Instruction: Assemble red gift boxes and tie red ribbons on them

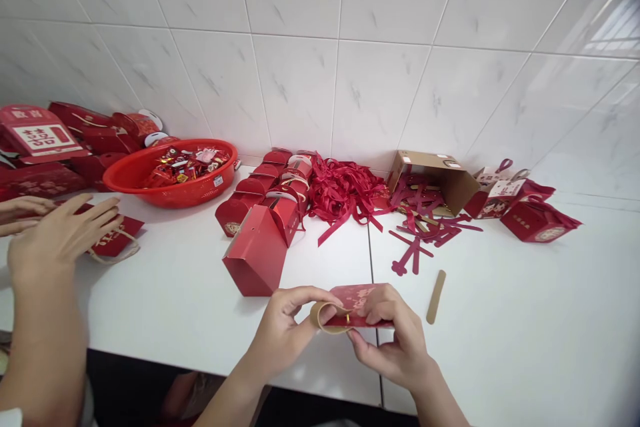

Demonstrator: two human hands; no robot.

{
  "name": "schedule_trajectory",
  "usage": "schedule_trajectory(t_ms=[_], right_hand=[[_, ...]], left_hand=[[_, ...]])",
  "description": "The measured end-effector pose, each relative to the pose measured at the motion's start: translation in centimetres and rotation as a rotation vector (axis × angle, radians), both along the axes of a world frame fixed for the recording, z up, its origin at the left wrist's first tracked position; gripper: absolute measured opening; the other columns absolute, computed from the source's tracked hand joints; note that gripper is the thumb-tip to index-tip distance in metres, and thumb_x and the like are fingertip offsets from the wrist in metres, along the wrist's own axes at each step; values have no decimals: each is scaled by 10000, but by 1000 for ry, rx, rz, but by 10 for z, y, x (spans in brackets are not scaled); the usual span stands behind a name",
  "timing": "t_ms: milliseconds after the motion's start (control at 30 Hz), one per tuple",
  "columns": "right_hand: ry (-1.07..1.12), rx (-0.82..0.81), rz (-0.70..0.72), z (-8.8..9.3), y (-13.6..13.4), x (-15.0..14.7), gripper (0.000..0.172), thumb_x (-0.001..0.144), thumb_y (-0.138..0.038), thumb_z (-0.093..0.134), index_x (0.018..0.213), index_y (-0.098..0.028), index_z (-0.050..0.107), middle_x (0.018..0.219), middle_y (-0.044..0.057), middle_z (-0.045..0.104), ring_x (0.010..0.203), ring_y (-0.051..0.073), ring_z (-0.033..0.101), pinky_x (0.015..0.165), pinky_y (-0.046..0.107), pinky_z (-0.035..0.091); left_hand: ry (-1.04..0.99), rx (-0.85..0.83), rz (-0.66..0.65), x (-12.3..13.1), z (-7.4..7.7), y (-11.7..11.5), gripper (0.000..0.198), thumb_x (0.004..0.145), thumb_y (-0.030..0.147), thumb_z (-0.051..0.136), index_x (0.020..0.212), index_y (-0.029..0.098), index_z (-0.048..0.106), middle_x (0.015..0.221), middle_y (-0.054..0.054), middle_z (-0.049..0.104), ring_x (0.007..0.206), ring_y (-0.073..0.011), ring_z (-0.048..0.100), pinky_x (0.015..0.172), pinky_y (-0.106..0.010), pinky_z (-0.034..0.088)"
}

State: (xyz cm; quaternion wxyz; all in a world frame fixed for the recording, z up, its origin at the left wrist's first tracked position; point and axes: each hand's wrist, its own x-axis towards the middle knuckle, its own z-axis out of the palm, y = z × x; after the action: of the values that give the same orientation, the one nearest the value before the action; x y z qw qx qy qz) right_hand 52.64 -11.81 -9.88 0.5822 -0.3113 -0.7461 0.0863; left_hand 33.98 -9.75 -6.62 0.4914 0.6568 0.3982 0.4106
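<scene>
In front of me, my left hand (pixel 287 323) pinches a tan paper strip (pixel 316 317) that is bent round into a loop. My right hand (pixel 397 340) grips a red patterned gift box (pixel 350 295), with the thumb underneath and the fingers over its top. A small gold fastener (pixel 348 318) stands where the strip meets the red card; whether it passes through both I cannot tell. Another flat tan strip (pixel 437 297) lies on the table to the right. Just beyond my left hand stands a plain red box (pixel 257 253).
Several folded red boxes (pixel 253 190) stand behind, beside a heap of red ribbons (pixel 345 193). A cardboard carton (pixel 455 183) spills dark red strips. Two finished boxes (pixel 535 220) sit right. At left, a red basket (pixel 170 195) holds sweets; another person's hands (pixel 65 233) handle a red box.
</scene>
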Motion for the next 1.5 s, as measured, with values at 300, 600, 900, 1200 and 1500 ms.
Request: schedule_trajectory(t_ms=[300,600,900,1200,1500], right_hand=[[17,-31,48,0,0,-2,245,748,-83,626,901,-199,473,730,18,533,647,169,521,566,316,414],[44,63,30,-1,1,-2,262,728,-70,625,913,-208,500,750,37,590,654,187,550,555,337,459],[139,40,44,-7,1,-5,273,724,-56,625,917,-203,499,760,39,598,639,173,562,547,340,488],[255,-153,90,-18,1,-8,278,754,-42,623,915,-219,480,795,45,632,694,182,608,600,348,530],[60,-125,164,-5,0,6,276,771,-1,576,967,-192,611,802,60,653,717,184,611,630,356,531]], left_hand=[[-92,-74,-146,-4,-1,3,202,843,342,640,815,163,729,832,-83,725,832,-214,665,739,-287,512],[-210,-1,-283,-3,-10,6,141,840,302,656,864,178,720,882,-89,699,963,-243,629,874,-367,479],[-202,134,-365,-4,-12,7,199,850,317,613,955,164,685,907,-115,664,878,-233,613,809,-371,488],[-225,260,-221,7,-37,11,97,828,149,639,894,204,686,842,-73,671,845,-191,619,748,-316,519],[-171,427,-184,10,-40,9,99,846,160,618,881,216,691,814,-70,677,804,-189,617,721,-328,522]])
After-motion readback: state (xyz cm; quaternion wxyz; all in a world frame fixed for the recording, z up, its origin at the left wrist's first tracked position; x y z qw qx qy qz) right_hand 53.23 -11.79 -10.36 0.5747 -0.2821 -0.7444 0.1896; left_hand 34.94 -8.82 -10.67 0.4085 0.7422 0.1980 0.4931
